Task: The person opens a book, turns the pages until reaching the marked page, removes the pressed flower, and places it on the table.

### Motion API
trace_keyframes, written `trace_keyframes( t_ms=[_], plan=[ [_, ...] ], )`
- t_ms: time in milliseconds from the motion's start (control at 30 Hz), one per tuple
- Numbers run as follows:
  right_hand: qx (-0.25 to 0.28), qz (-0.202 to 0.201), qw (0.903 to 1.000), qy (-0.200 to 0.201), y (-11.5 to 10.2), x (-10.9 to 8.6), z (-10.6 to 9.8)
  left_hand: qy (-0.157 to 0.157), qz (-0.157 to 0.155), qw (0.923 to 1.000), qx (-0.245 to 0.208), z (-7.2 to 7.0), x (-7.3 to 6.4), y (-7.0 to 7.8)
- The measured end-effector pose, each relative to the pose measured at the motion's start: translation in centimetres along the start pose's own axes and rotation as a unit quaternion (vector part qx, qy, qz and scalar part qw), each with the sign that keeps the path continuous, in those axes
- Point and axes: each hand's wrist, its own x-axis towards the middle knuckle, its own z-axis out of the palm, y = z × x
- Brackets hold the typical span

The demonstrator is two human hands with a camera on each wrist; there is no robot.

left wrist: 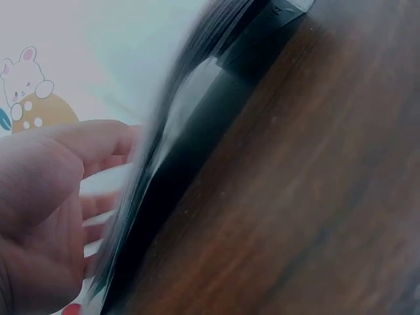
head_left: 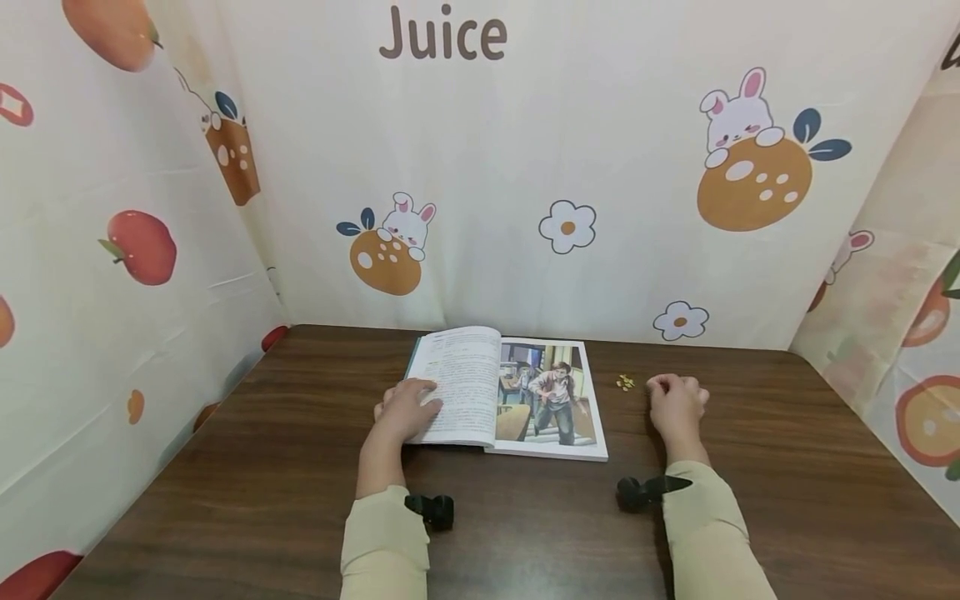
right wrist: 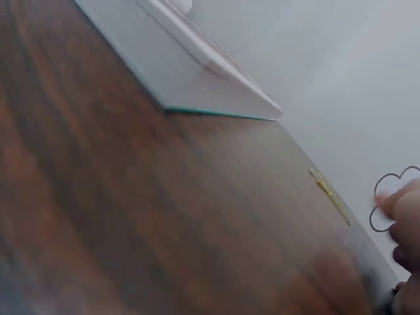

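An open book (head_left: 461, 392) lies on the table, text on its left page and a colour picture (head_left: 555, 392) on its right page. My left hand (head_left: 402, 410) rests at the outer edge of the left page, thumb and fingers spread over the paper. In the left wrist view, that hand (left wrist: 52, 184) shows beside the book's dark edge. To the right of the book sits a little cluster of gold-coloured pieces (head_left: 625, 382). Just right of them is my right hand (head_left: 677, 404), fingers curled, thumb and forefinger tips close together, with nothing visible between them.
The brown wooden table (head_left: 510, 533) runs back to a printed curtain (head_left: 487, 167) with rabbits, fruit and flowers. More printed cloth (head_left: 82, 333) closes off the left side, and the right side too. Black cameras (head_left: 431, 510) are strapped at both wrists.
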Motion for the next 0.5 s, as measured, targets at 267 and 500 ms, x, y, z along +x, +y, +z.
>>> trace_keyframes(
  t_ms=[267,500],
  plan=[
    [0.530,0.158,0.8063,0.210,0.1,0.5,-2.2,0.038,-0.067,0.9954,-0.057,-1.0,-0.1,-0.4],
    [0.646,0.196,0.7120,0.193,0.2,0.5,-3.5,0.006,-0.066,0.9720,-0.225,-2.3,-0.5,-0.4]
  ],
)
